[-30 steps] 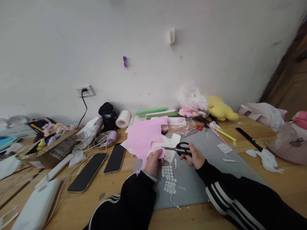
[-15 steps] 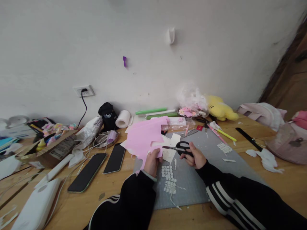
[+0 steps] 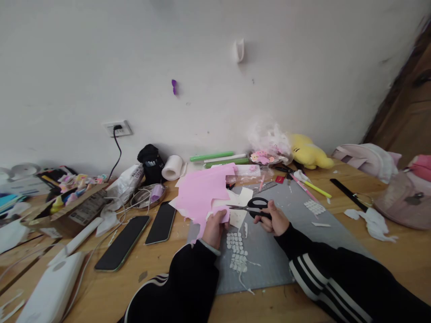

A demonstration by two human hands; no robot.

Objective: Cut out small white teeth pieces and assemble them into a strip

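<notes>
My left hand (image 3: 214, 229) pinches a small pink paper piece (image 3: 220, 214) between thumb and fingers. In my right hand (image 3: 275, 219) are black-handled scissors (image 3: 257, 207), their blades pointing left to the edge of that piece. Whether the blades touch the paper I cannot tell. Behind my left hand lies a larger pink sheet (image 3: 202, 190) with a ragged, cut edge. Cream paper scraps (image 3: 240, 208) lie under the scissors. Small white square pieces (image 3: 237, 251) sit in a patch on the grey cutting mat (image 3: 269, 269), just right of my left wrist.
Two phones (image 3: 123, 242) and a white power bank (image 3: 50, 287) lie on the left of the wooden table. A cardboard box (image 3: 81, 208) stands farther back. Pens (image 3: 316, 189), a yellow plush toy (image 3: 311, 152) and a pink bag (image 3: 402, 197) are on the right.
Almost nothing differs. The small pink piece in my left hand has tilted slightly, and the scissors remain in nearly the same place.
</notes>
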